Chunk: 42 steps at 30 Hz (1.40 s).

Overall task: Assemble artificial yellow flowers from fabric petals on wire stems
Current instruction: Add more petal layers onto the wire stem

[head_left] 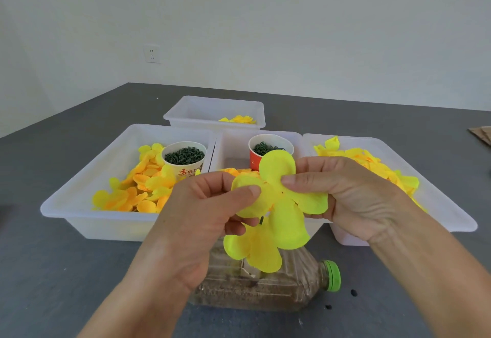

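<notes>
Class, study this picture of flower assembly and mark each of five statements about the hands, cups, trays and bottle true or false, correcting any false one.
1. Both hands, left hand and right hand, hold the yellow flower. True.
2. The red cup lies tipped over. False: it stands upright.
3. The bottle lies on its side, green cap on. True.
4. The far tray holds green pieces. False: yellow petals.
5. The white cup stands in the left tray. True.
</notes>
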{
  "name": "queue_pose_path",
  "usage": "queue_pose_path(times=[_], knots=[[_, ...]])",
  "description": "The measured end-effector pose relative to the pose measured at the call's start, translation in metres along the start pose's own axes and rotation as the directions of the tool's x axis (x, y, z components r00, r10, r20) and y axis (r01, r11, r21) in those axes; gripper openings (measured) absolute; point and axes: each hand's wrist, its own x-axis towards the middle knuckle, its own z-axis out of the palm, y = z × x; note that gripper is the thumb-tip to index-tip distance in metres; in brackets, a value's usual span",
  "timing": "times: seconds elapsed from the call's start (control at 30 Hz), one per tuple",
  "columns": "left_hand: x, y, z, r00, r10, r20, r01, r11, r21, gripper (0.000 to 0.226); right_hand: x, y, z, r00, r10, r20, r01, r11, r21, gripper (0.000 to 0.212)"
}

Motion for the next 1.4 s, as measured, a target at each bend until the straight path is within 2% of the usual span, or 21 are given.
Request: queue_pose_path(times=[0.07, 0.2, 0.37, 0.47, 0.73, 0.83, 0.97, 1.07, 1.27, 1.4], knots=[[0.002, 0.001, -0.001, 1.000, -0.031, -0.003, 0.031, 0.998, -0.053, 0.005, 0.003, -0.005, 0.001, 1.000, 0.008, -0.006, -0.008, 1.000, -0.016, 0.047], [0.008, 0.007, 0.000, 0.999, -0.030, -0.038, 0.025, 0.993, -0.119, 0.009, 0.009, -0.018, 0.006, 1.000, -0.017, -0.005, 0.017, 1.000, -0.024, 0.036], [0.016, 0.006, 0.006, 0.998, -0.009, -0.068, 0.007, 0.999, -0.042, 0.036, 0.016, -0.017, 0.009, 1.000, -0.004, -0.008, 0.003, 0.999, -0.046, 0.020], [0.019, 0.000, 0.010, 0.997, -0.031, -0.075, 0.027, 0.999, -0.044, 0.040, 0.019, -0.013, 0.008, 0.999, 0.017, -0.030, -0.018, 0.999, -0.045, 0.010], [0.022, -0.010, 0.014, 0.992, -0.111, -0.057, 0.103, 0.986, -0.130, 0.016, 0.021, -0.006, 0.003, 0.997, 0.075, -0.002, -0.075, 0.993, -0.093, 0.007], [0.022, -0.010, 0.014, 0.994, -0.098, -0.055, 0.089, 0.984, -0.157, 0.008, 0.022, -0.005, 0.003, 0.997, 0.083, 0.002, -0.083, 0.993, -0.079, 0.007], [0.024, -0.007, 0.013, 0.998, -0.039, -0.055, 0.029, 0.984, -0.176, 0.015, 0.022, -0.011, 0.004, 0.998, 0.052, 0.042, -0.051, 0.998, -0.041, 0.029], [0.027, -0.006, 0.013, 0.998, -0.058, -0.036, 0.051, 0.983, -0.178, 0.010, 0.024, -0.012, 0.003, 0.998, 0.036, 0.050, -0.035, 0.999, -0.024, 0.037], [0.032, -0.010, 0.012, 0.988, -0.151, -0.024, 0.144, 0.972, -0.187, 0.007, 0.028, -0.010, 0.004, 0.996, 0.083, 0.011, -0.082, 0.993, -0.087, 0.010], [0.036, -0.013, 0.011, 0.977, -0.214, -0.015, 0.206, 0.956, -0.209, 0.007, 0.030, -0.008, 0.003, 0.990, 0.140, 0.013, -0.139, 0.988, -0.059, 0.008]])
